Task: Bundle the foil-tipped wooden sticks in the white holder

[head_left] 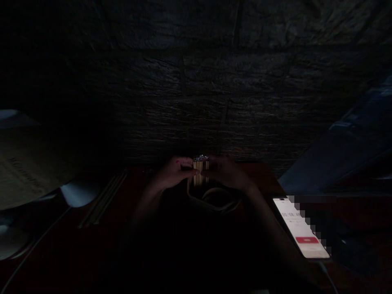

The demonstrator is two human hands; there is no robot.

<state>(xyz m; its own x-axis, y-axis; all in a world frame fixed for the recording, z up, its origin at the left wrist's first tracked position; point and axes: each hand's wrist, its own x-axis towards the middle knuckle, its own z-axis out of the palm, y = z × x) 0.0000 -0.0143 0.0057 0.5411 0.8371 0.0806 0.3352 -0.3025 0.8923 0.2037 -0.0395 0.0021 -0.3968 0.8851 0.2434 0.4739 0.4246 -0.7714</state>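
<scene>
A bundle of thin, pale wooden sticks stands upright between my hands, above the table. Shiny, foil-like material covers its top end. From the left, my left hand closes on the bundle, thumb across its front. My right hand grips the opposite side, its fingers mostly lost in shadow. Just below the sticks is a dark object with a curved, pale rim; its kind is too dim to make out, and whether it touches the sticks I cannot tell.
Several long thin sticks lie at the left, near a white cone-shaped thing and a brown printed bag or box. A lit phone with a cable lies at the right. Behind rises a rough brick-patterned wall.
</scene>
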